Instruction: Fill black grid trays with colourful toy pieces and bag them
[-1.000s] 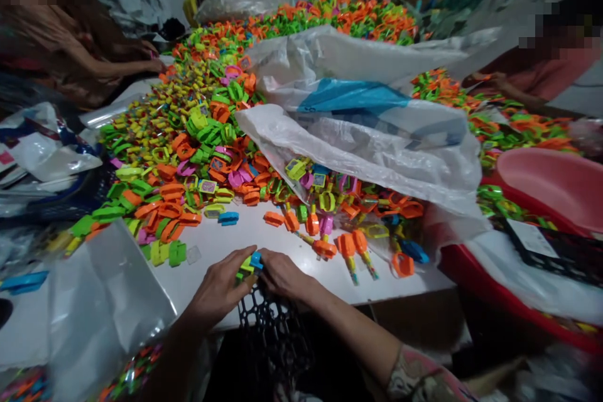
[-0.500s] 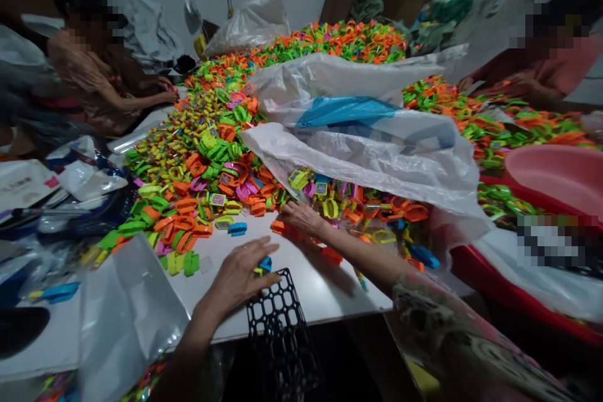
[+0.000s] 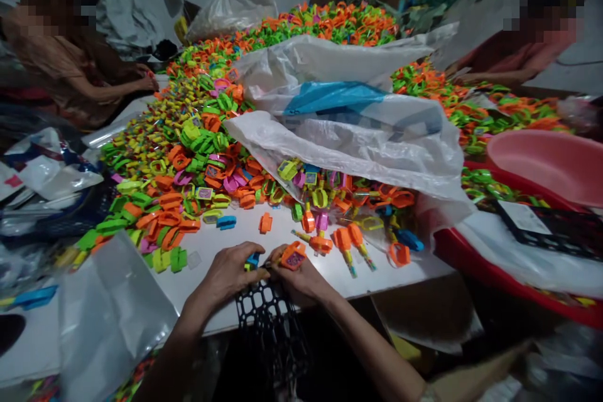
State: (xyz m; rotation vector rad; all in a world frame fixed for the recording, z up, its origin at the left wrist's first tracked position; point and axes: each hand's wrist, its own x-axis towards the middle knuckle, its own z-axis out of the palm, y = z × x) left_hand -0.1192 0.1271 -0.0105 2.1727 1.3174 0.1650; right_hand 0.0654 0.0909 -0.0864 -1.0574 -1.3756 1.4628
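1. White table (image 3: 240, 227): it runs across the frame, bearing a wide pile of coloured plastic pieces (image 3: 202, 144) from upper centre to centre left.
2. White plastic sack (image 3: 367, 144): it lies over the centre right, coloured pieces showing at its mouth.
3. Red tub (image 3: 511, 292): at lower right, it holds white sheeting and a few coloured pieces.
4. Pink basin (image 3: 541, 160): right edge; no contents can be made out.
5. Black grid tray (image 3: 268, 311): at lower centre, below both hands, long axis running down the frame; both hands are about equally near its upper end.
6. Left hand (image 3: 230, 271): thumb and fingers pinch a blue-and-yellow piece (image 3: 252, 260) by the tray's upper left corner.
7. Right hand (image 3: 300, 273): curled at the upper right corner, fingers around an orange piece (image 3: 294, 256).
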